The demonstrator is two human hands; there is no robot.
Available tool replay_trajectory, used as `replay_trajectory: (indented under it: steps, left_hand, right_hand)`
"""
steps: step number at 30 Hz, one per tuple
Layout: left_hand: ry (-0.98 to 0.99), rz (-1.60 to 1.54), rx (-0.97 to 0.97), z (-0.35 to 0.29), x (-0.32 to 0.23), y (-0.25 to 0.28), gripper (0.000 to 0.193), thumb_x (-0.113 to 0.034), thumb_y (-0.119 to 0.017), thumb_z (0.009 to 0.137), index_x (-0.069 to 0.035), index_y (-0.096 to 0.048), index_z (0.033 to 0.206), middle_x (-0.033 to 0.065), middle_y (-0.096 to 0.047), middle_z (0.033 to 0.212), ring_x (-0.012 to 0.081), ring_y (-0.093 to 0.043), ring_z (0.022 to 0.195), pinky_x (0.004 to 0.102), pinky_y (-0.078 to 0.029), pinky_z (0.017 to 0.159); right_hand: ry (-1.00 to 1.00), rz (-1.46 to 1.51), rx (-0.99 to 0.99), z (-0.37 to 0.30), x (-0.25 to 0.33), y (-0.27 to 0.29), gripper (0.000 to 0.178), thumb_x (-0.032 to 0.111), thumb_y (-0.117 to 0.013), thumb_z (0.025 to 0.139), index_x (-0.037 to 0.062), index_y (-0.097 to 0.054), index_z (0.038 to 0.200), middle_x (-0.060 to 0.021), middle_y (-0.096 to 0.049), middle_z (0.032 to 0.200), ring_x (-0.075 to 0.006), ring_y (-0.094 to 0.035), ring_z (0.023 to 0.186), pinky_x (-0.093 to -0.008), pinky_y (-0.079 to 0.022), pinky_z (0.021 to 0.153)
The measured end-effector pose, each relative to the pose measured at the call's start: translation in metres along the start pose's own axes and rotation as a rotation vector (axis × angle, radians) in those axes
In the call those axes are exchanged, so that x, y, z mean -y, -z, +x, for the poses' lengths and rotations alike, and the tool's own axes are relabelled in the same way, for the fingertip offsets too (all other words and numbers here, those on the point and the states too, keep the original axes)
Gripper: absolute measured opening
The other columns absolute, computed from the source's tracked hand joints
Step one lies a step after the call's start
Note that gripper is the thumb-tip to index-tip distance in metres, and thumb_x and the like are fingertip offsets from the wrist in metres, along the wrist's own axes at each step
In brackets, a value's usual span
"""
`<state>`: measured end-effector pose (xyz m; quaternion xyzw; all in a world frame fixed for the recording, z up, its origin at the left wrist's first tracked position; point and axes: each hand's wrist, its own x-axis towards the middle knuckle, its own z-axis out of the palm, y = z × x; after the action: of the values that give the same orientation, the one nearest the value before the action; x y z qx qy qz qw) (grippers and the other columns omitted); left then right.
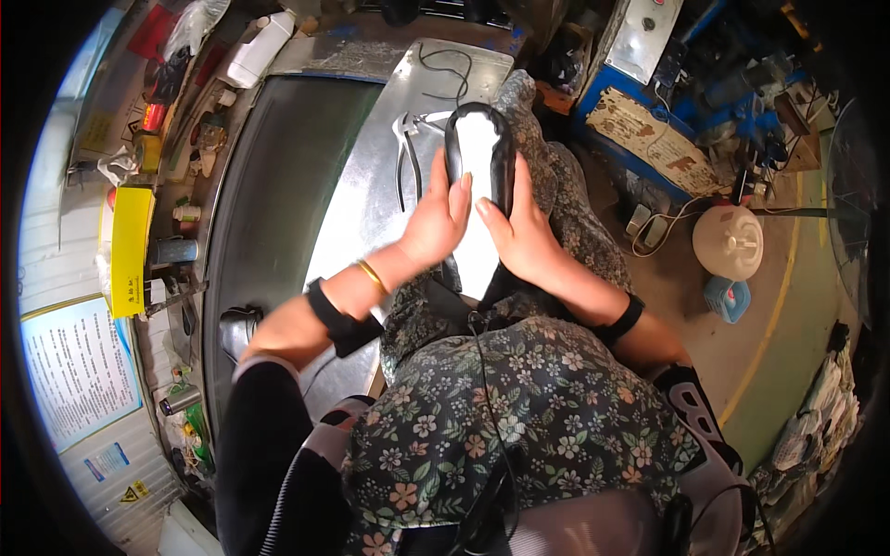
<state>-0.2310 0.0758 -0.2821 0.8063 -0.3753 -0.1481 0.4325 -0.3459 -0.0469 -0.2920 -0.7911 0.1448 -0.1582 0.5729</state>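
A shoe (pixel 478 199) lies along my lap, toe end away from me, its bright white underside facing up and black upper material wrapped round the rim. My left hand (pixel 431 222) is closed on its left side and my right hand (pixel 526 236) on its right. Both thumbs rest on the white face. The shoe's near end narrows between my wrists over my floral apron (pixel 501 398). Just left of the shoe, a pair of pliers (pixel 408 148) with dark handles lies on a shiny metal table (pixel 357 199). The underside is too glaring to show detail.
A dark conveyor belt (pixel 283 185) runs along the left, beside a cluttered shelf. A thin black cord (pixel 447 69) lies at the table's far end. At the right stand a blue machine base (pixel 640 139) and a round cream container (pixel 728 241) on the floor.
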Motion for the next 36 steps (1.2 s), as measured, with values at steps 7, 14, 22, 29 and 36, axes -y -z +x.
replay_trajectory:
  steps: [7, 14, 22, 29, 36]
  left_hand:
    - [0.178, -0.837, -0.111, 0.022, -0.002, -0.012, 0.064, -0.051, -0.027, 0.102, -0.002, -0.033, 0.143, 0.0136, -0.041, 0.142, 0.0214, -0.041, 0.129, 0.0342, -0.031, 0.109]
    - [0.147, -0.732, 0.094, 0.075, -0.022, -0.003, 0.053, -0.047, -0.040, 0.100, -0.003, -0.055, 0.126, 0.0060, -0.061, 0.118, 0.0131, -0.055, 0.108, 0.0267, -0.042, 0.097]
    - [0.189, -0.990, 0.269, 0.072, -0.032, -0.002, 0.040, -0.028, -0.054, 0.098, -0.001, -0.053, 0.128, 0.0062, -0.057, 0.122, 0.0129, -0.050, 0.114, 0.0263, -0.038, 0.100]
    - [0.004, -0.652, 0.183, 0.072, -0.026, -0.006, 0.038, -0.025, -0.055, 0.097, -0.003, -0.052, 0.129, 0.0043, -0.057, 0.120, 0.0126, -0.049, 0.113, 0.0261, -0.037, 0.099]
    - [0.308, -0.962, 0.314, 0.077, -0.009, 0.022, 0.060, -0.038, -0.057, 0.095, -0.007, -0.038, 0.142, 0.0064, -0.047, 0.135, 0.0173, -0.044, 0.124, 0.0318, -0.034, 0.106]
  right_hand:
    - [0.029, -0.114, 0.105, -0.003, 0.003, 0.013, 0.085, 0.035, -0.053, 0.095, -0.0041, 0.001, 0.147, -0.0374, -0.026, 0.143, -0.0468, -0.039, 0.129, -0.0428, -0.037, 0.104]
    - [-0.176, 0.748, 0.038, 0.061, 0.007, 0.046, 0.069, 0.050, -0.037, 0.100, 0.0019, -0.024, 0.148, -0.0153, -0.034, 0.147, -0.0229, -0.030, 0.137, -0.0335, -0.020, 0.114]
    - [0.019, 0.486, 0.032, 0.081, -0.002, 0.040, 0.033, 0.029, -0.047, 0.101, 0.0030, -0.061, 0.116, -0.0035, -0.062, 0.110, -0.0129, -0.055, 0.104, -0.0286, -0.041, 0.096]
    - [-0.126, 0.719, 0.312, 0.075, 0.004, 0.069, 0.037, 0.015, -0.048, 0.098, 0.0026, -0.050, 0.133, -0.0067, -0.053, 0.132, -0.0186, -0.049, 0.123, -0.0315, -0.036, 0.104]
    - [-0.041, 0.622, 0.225, 0.072, 0.019, 0.049, 0.051, 0.006, -0.056, 0.092, 0.0035, -0.041, 0.141, -0.0083, -0.044, 0.142, -0.0190, -0.038, 0.133, -0.0316, -0.027, 0.111]
